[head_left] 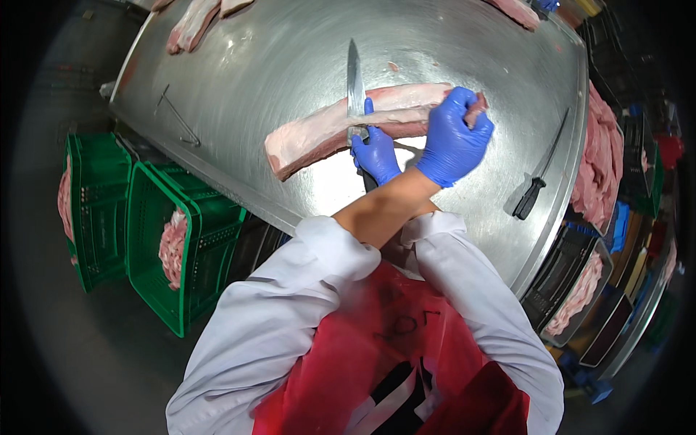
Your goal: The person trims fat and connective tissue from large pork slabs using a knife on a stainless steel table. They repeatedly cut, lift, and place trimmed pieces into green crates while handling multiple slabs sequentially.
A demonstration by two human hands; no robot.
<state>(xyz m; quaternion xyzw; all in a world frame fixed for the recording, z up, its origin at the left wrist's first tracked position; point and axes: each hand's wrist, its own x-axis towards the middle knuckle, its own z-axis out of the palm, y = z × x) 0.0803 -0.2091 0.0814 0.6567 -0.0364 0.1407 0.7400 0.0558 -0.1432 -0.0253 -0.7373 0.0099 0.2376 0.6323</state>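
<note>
A long slab of pale, fatty meat point(301, 148) lies across the steel table point(261, 65). My forearms are crossed. My left hand point(455, 141), in a blue glove, is at the slab's right end, fingers closed on a small pink meat strip point(476, 109). My right hand point(375, 156), also gloved in blue and partly under my left forearm, grips a knife point(354, 76) by its handle at the middle of the slab, blade pointing away from me. Part of the handle is hidden.
A black-handled tool point(529, 199) lies at the right, a thin metal hook point(177, 119) at the left. More meat point(190, 25) sits along the far edge. Green crates point(181, 304) with meat stand left of the table; piled meat point(594, 152) and dark trays point(544, 283) are beside it on the right.
</note>
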